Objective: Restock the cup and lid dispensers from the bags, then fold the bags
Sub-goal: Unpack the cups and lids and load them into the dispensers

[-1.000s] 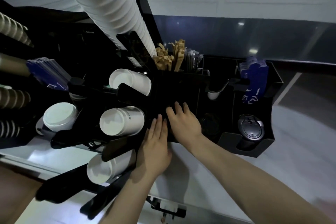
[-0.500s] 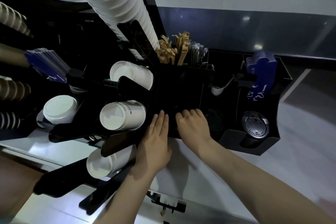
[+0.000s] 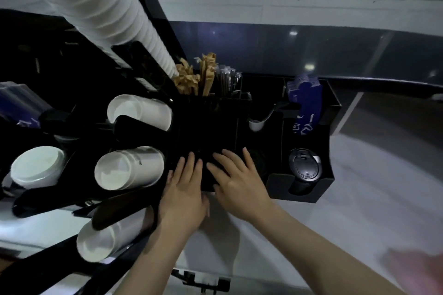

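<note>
Both the left hand [image 3: 183, 195] and right hand [image 3: 239, 181] lie flat, fingers straight, holding nothing, on the matte black organiser [image 3: 211, 132]; left of it, smooth white cup stacks [image 3: 130, 167] lie sideways, bottoms facing the camera.

A pale counter [image 3: 359, 211] carries everything in view. On it stands a black organizer [image 3: 309, 195], its front edge near the middle of the surface. To the left, a black cup rack [image 3: 48, 196] also rests on the counter, with white cups [image 3: 127, 170] lying on their sides in its slots. The organizer's right front pocket holds a dark lid [image 3: 304, 167]; its rear compartments hold brown packets [image 3: 191, 76] and blue sleeves [image 3: 304, 103]. A dark fitting [image 3: 203, 282] shows at the counter's near edge, too dim to identify.
</note>
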Demonstrator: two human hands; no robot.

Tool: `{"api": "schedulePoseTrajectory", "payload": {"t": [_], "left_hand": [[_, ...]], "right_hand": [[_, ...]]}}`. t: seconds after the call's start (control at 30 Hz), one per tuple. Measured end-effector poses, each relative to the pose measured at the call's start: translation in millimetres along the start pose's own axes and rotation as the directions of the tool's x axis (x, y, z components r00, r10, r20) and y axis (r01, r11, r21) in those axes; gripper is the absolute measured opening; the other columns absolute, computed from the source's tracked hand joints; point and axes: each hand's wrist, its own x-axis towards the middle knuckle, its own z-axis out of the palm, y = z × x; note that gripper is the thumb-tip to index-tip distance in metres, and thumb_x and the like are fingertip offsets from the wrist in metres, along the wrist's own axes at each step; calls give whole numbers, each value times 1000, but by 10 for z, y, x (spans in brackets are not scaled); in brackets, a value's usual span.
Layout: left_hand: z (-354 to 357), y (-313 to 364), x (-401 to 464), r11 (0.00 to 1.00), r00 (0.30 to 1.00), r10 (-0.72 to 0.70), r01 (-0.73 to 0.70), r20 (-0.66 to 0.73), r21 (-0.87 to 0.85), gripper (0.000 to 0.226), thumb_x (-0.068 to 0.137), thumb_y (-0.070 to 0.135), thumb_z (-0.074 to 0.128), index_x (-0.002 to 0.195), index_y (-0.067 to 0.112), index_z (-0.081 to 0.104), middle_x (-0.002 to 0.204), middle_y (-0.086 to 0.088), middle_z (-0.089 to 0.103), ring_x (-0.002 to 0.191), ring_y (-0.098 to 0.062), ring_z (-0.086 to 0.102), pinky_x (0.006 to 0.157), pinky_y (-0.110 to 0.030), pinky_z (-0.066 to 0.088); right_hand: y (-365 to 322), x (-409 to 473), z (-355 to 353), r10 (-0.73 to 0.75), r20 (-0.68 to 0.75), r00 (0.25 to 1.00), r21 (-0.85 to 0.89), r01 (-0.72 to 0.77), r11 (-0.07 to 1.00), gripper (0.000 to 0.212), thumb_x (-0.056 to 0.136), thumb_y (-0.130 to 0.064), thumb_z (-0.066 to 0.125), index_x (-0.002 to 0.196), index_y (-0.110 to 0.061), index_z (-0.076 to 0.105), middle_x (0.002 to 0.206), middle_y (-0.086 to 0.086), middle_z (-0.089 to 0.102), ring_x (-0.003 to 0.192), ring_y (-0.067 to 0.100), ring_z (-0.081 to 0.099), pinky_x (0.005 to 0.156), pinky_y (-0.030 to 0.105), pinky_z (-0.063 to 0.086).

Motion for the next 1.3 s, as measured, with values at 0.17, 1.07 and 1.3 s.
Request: {"api": "schedulePoseTrajectory", "payload": {"t": [0.17, 1.07, 1.3], "left_hand": [[78, 286, 82, 991, 992, 122, -123, -31, -59, 76, 94, 33, 43, 152, 21, -6, 160, 3, -12, 140, -8, -24, 109, -26, -17], [221, 778, 202, 976, 978, 209, -210, -20, -61, 65, 79, 23, 71, 139, 28, 47, 156, -10, 24, 145, -31, 14, 111, -39, -22], [218, 773, 197, 974, 978, 206, -207, -21, -93, 66, 76, 23, 74, 138, 25, 50, 155, -11, 25, 145, -32, 14, 112, -40, -20]], "right_hand": [[449, -320, -242, 139, -155, 978, 156, -115, 981, 39, 71, -12, 75, 110, -10, 71, 115, 9, 66, 111, 33, 61, 100, 56, 42], [1492, -627, -488, 377, 306, 874, -77, -372, 925, 96, 63, -49, 80, 146, -35, 32, 145, 5, 37, 128, 29, 37, 105, 42, 32], [1581, -680, -576, 316, 357, 879, 13, -342, 940, 94, 65, -47, 80, 146, -37, 33, 148, 2, 33, 132, 27, 32, 103, 40, 33]]}}
